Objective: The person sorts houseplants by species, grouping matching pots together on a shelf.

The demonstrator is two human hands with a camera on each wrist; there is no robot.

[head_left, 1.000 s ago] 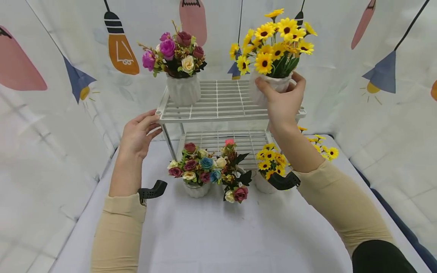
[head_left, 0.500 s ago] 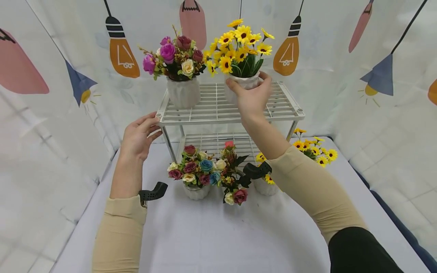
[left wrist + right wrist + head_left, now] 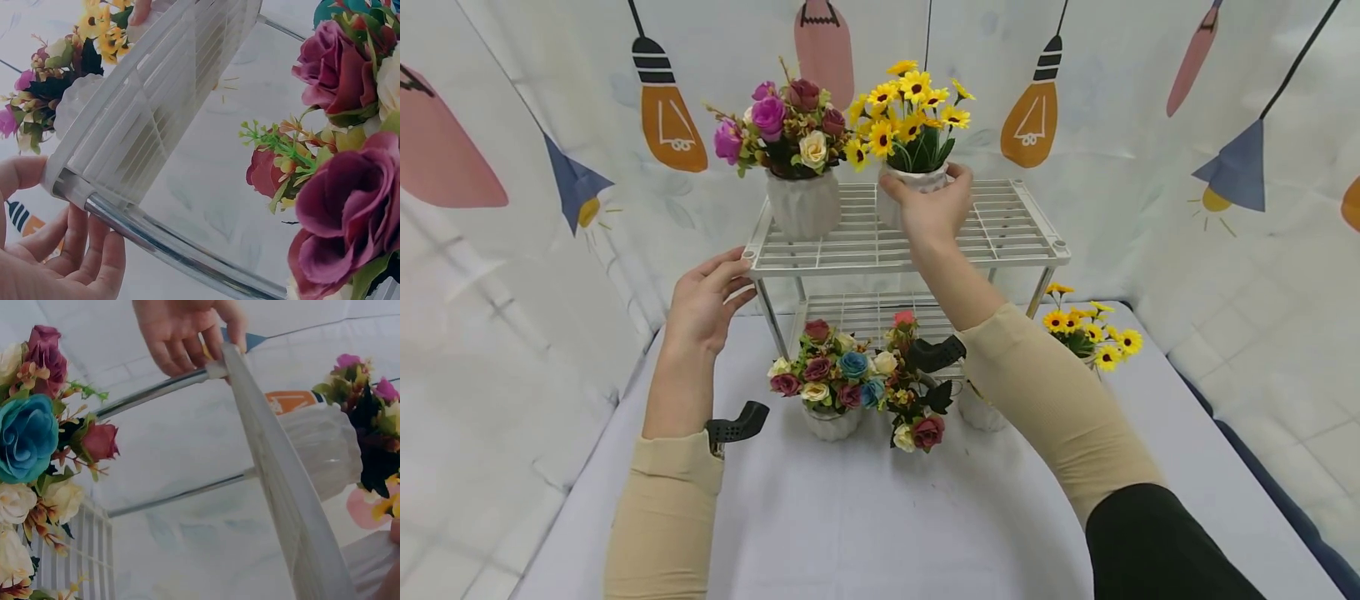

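Observation:
A two-tier white wire rack (image 3: 842, 271) stands on the table. My left hand (image 3: 703, 304) grips its upper front-left corner; in the left wrist view the left hand's fingers (image 3: 75, 244) curl below the corner by the metal post (image 3: 187, 250). My right hand (image 3: 938, 208) holds a white pot (image 3: 889, 208) of yellow sunflowers (image 3: 910, 125) by its sides, right at the upper tier. Left of it on that tier sits a white pot (image 3: 805, 206) of purple, dark red and cream roses (image 3: 782, 125). At the right wrist view's edge, only part of my right hand (image 3: 392, 575) shows.
In front of the lower tier stand a pot of mixed red, cream and blue roses (image 3: 827, 367), a dark-leaved flower arrangement (image 3: 917, 408) and a white pot (image 3: 979, 408) partly behind my right forearm. More sunflowers (image 3: 1090, 329) stand right of the rack. A printed curtain (image 3: 1120, 125) hangs behind.
My right hand has carried the sunflower pot leftward and down along the upper tier, close to the rose pot. My left hand has stayed at the rack corner.

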